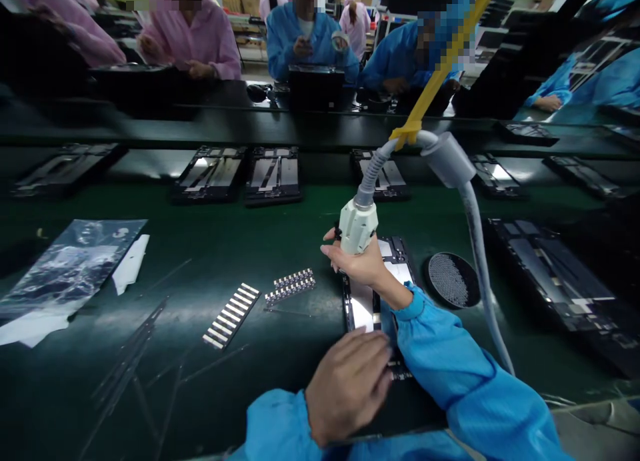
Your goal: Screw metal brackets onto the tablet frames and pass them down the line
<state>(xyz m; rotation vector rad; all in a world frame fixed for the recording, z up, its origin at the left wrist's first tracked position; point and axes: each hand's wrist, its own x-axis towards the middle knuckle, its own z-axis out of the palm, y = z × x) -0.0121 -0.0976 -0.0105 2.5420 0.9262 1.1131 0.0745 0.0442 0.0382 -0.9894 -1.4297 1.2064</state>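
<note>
My right hand (361,264) is wrapped round the grip of a pale electric screwdriver (357,226) that hangs from a grey hose and a yellow strap. Its tip points down at a dark device panel (400,254) lying flat in front of me. My left hand (346,383) rests palm down on the near end of that panel, fingers together and curled a little. Both sleeves are bright blue.
A round black screw tray (451,279) sits right of the panel. Two strips of small parts (231,315) (290,285) lie to the left, a plastic bag (70,264) further left. More panels (273,174) ride the belt; several people work across it.
</note>
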